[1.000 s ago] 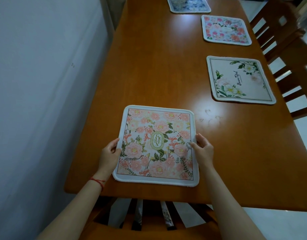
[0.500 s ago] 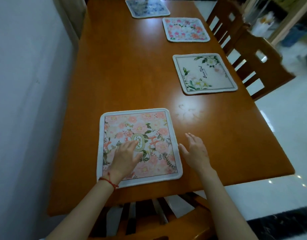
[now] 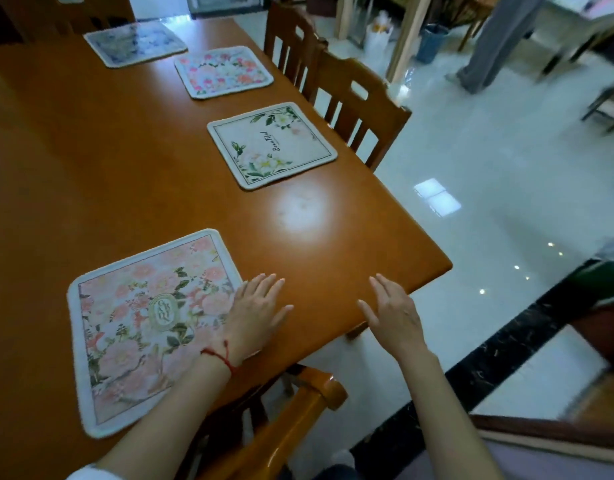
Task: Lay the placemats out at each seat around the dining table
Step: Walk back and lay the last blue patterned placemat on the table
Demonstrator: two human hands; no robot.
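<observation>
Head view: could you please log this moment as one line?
left hand open | right hand open | pink placemat flat, released | four mats on table

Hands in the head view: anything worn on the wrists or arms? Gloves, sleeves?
Both hands are bare, no gloves or rings visible. The left hand has a thin red string bracelet at the wrist, with a small knot or tail. The right hand has nothing at the wrist. Both forearms are uncovered; a bit of white fabric, possibly a sleeve, shows at the left arm's bottom edge.
</observation>
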